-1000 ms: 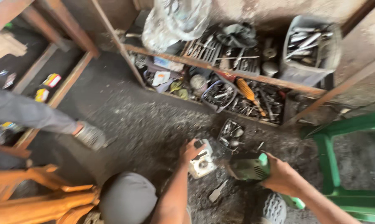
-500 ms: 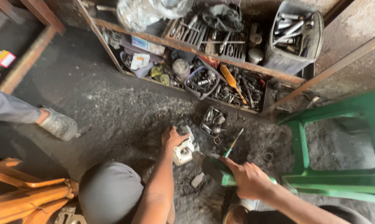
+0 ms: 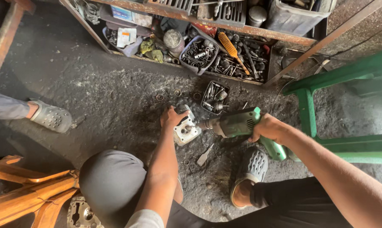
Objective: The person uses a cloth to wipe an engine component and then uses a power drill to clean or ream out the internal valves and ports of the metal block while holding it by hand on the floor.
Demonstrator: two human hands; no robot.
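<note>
Steadying the metal part (image 3: 186, 130) on the floor (image 3: 93, 101), your left hand (image 3: 170, 118) is clenched over its top edge, so it seems braced to keep from turning while the tool bears on it. Your right hand (image 3: 270, 128) grasps the green drill (image 3: 241, 124) at the handle, nose level and pressed against the part's side. A black tray (image 3: 215, 97) of bolts sits just beyond, near enough to reach. On the shelf (image 3: 191, 63) above, a white paper label (image 3: 125, 36) lies left of a grey basket (image 3: 198, 54), and a blue-and-white box (image 3: 131, 16) stands behind it.
</note>
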